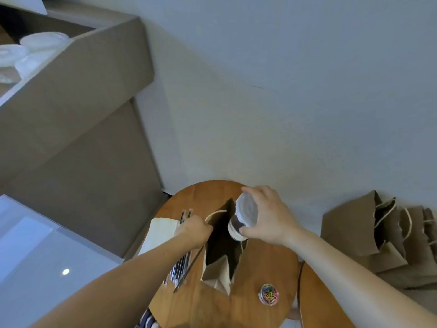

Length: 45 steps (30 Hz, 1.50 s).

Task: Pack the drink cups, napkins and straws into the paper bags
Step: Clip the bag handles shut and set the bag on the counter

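An open brown paper bag (218, 268) stands on a round wooden table (201, 301). My left hand (195, 229) grips the bag's left rim by its rope handle. My right hand (267, 215) holds a lidded clear drink cup (244, 215), tilted, right over the bag's mouth at its right edge. Black straws (182, 263) in wrappers lie on the table left of the bag, partly under my left forearm. Pale napkins (160, 233) lie beside them at the table's left edge.
A clear tub of coloured paper clips (269, 294) sits on the table right of the bag. Several brown paper bags (387, 235) stand on the floor against the wall to the right. A counter (71, 95) at upper left holds more lidded cups (35, 50).
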Available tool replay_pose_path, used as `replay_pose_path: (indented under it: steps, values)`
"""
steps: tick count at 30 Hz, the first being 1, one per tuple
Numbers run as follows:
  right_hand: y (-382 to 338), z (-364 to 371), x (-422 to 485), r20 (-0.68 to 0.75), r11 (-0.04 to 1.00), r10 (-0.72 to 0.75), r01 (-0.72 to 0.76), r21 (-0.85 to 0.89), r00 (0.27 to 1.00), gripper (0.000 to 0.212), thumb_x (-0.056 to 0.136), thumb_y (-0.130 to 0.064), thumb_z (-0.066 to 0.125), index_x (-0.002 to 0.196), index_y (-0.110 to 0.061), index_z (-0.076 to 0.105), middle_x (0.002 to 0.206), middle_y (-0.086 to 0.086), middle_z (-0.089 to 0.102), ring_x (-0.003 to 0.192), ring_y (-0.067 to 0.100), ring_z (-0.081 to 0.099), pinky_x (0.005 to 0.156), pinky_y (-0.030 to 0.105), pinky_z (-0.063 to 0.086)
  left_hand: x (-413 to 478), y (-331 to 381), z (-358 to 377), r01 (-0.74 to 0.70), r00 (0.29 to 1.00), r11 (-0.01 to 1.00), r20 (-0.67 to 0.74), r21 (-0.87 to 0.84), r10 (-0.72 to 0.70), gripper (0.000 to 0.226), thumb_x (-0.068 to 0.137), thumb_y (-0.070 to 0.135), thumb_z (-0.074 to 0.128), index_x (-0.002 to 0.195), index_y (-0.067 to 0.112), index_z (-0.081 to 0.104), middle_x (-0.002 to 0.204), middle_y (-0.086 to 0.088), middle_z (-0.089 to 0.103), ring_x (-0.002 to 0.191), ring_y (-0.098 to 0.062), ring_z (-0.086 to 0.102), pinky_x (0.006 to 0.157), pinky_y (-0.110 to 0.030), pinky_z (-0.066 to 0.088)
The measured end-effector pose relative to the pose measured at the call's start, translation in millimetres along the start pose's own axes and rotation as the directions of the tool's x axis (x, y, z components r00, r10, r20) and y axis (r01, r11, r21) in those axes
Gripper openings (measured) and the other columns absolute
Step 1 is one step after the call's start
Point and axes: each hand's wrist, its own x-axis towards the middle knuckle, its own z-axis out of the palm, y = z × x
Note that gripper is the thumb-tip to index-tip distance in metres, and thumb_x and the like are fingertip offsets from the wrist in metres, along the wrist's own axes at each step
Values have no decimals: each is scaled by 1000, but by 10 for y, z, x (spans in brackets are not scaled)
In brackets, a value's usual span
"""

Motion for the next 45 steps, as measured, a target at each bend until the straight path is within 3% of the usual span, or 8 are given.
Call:
replay_pose_path:
  steps: [4, 9, 11, 15, 24, 33, 41, 45]
  values:
    - [12, 62, -94, 188, 954, -169, 209, -214, 967, 90, 67, -60, 68, 142, -38, 22, 141, -9, 28, 128, 17, 35, 96, 32, 48, 2, -21, -5, 25, 999, 1000, -30, -16, -25, 35, 97, 37, 47, 72, 19, 62, 63, 2, 63, 55, -10, 64, 50, -19, 47]
    - [-59, 407, -59, 363, 901, -139, 270, -340, 921, 93, 69, -54, 72, 143, -30, 21, 140, 4, 33, 126, 26, 39, 93, 34, 46, -5, -18, 48, 34, 999, 997, -8, -64, -34, 29, 94, 38, 52, 73, 21, 63, 61, 4, 62, 51, -8, 63, 48, -18, 47]
    - [-99, 623, -6, 407, 904, -61, 224, -364, 911, 95, 70, -51, 73, 145, -24, 21, 138, 9, 36, 123, 31, 41, 91, 36, 48, -14, -18, 47, 26, 1000, 998, -3, -61, -26, 28, 94, 38, 51, 75, 21, 62, 64, 3, 63, 56, -10, 65, 53, -21, 53]
    - [-70, 1056, 157, 485, 928, 221, -29, -372, 846, 102, 74, -41, 74, 151, -19, 10, 141, 16, 28, 126, 41, 35, 99, 44, 46, -47, -20, 44, 9, 1000, 999, -1, -38, -9, 26, 93, 39, 49, 85, 18, 62, 77, -1, 65, 72, -17, 68, 72, -32, 60]
    - [170, 1884, 316, 458, 888, 394, -201, -413, 797, 95, 84, -38, 65, 153, -21, 1, 144, 18, 16, 129, 42, 34, 99, 48, 46, -19, -69, 49, 29, 999, 999, 24, -39, -28, 30, 93, 38, 44, 101, 16, 63, 93, -6, 68, 87, -25, 67, 82, -40, 58]
    - [138, 2182, 252, 421, 846, 333, -70, -529, 844, 69, 96, -25, 49, 151, -13, 10, 142, 20, 27, 122, 39, 41, 94, 44, 49, 36, -78, 100, 8, 997, 996, 73, -94, -2, 28, 92, 40, 43, 108, 23, 57, 93, -2, 67, 87, -23, 67, 82, -42, 58]
    - [162, 2113, 255, 482, 867, 408, -164, -471, 776, 92, 92, -37, 56, 155, -19, -8, 160, 16, 0, 140, 47, 19, 105, 55, 38, 54, -59, 111, -25, 996, 995, 84, -99, 34, 27, 89, 41, 43, 106, 26, 59, 90, 0, 66, 83, -20, 67, 80, -42, 59]
    - [116, 1784, 353, 475, 873, 389, -151, -465, 789, 94, 85, -44, 63, 154, -13, 7, 157, 16, 9, 142, 40, 16, 109, 50, 33, 47, -68, 75, -40, 997, 997, 70, -68, 44, 32, 88, 42, 41, 106, 23, 61, 94, -1, 67, 88, -21, 66, 84, -41, 58]
